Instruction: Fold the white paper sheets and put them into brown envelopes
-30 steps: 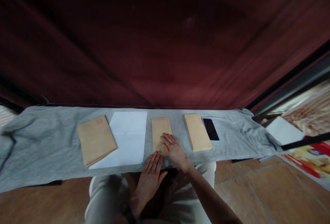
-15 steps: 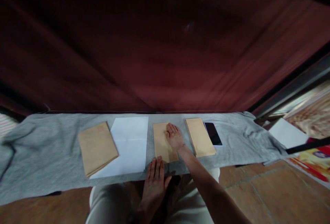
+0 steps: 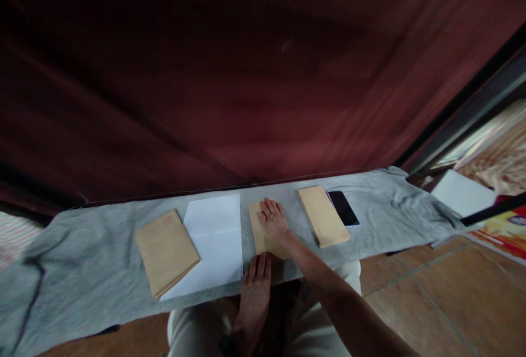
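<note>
Possibly riskiest, middle envelope [image 3: 258, 232]: pressure from the right hand [image 3: 274, 222], with too little hold from the left hand [image 3: 255, 285], could skid or rumple it; the cause would be thin paper on soft fabric.
Gray cloth [image 3: 384, 211]: spread beneath the middle envelope and wrinkled well to its right, it could bunch under a push and drag the paper along.
White paper [image 3: 216, 236]: just left of the middle envelope, a narrow strip of fabric between the 2; a sideways slip could close that gap.
Right hand: palm down on the upper part of the middle envelope, fingers extended and slightly spread, gripping nothing.
Left hand: at the near end of the middle envelope, fingers straight and close together, its fingertips seemingly on that edge; it grasps nothing that shows.
Left stack [image 3: 166, 253]: left of the middle envelope, past the white paper and partly overlapping it; I cannot count its pieces.
Right stack [image 3: 324, 217]: right of the middle envelope, apart from it.
Phone [image 3: 343, 208]: farther right of the middle envelope, just beyond the right stack.
</note>
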### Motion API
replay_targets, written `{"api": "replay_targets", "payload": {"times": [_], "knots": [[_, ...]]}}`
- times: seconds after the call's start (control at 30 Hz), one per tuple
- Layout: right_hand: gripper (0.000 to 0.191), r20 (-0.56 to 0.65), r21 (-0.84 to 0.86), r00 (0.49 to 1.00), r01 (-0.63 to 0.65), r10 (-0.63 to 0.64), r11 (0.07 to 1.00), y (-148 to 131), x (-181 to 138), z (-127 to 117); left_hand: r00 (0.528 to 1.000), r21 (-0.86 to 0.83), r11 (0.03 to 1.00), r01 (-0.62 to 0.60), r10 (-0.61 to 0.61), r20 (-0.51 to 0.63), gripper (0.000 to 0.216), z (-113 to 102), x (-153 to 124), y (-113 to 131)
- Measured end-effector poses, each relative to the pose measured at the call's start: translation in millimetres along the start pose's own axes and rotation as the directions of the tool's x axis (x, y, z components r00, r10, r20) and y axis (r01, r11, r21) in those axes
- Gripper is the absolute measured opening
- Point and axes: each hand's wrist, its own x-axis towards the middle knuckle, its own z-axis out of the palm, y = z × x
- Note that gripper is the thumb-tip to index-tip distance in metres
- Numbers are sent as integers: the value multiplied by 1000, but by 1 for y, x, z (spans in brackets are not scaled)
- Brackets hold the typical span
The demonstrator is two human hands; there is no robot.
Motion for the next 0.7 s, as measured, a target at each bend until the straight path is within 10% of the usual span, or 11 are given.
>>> {"api": "replay_targets", "payload": {"times": [0.7], "knots": [[47, -168, 67, 978, -118, 127, 991, 2, -132, -8, 966, 59, 969, -239, 232, 114, 67, -11, 16, -39]]}}
